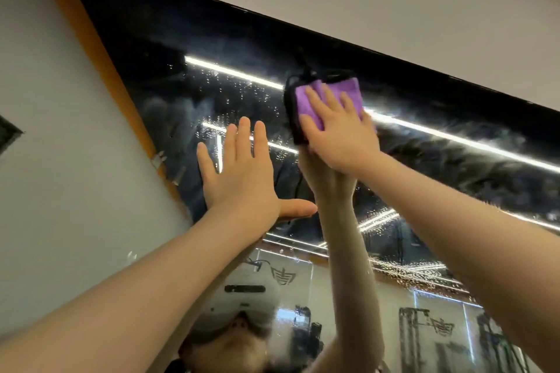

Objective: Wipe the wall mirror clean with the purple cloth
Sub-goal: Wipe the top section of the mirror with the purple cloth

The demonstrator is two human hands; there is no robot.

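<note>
Indoor commercial or gym-like hall, judged from reflections. A large wall mirror (424, 160), wet with droplets and smears, is mounted under a pale ceiling (363, 9) above the hands; a grey wall (60, 160) with an orange trim strip (100, 48) lies left of the left hand (242, 179). Long strip lights (233, 71) are reflected beside the right hand (339, 130). Below the forearms, dark upright frames (412, 339), possibly equipment racks, and a logo on a pale wall (283, 275) are reflected.

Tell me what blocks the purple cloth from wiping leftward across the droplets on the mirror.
The left hand lies flat on the mirror, lower left of the purple cloth under the right hand; higher up, nothing visible blocks it.
</note>
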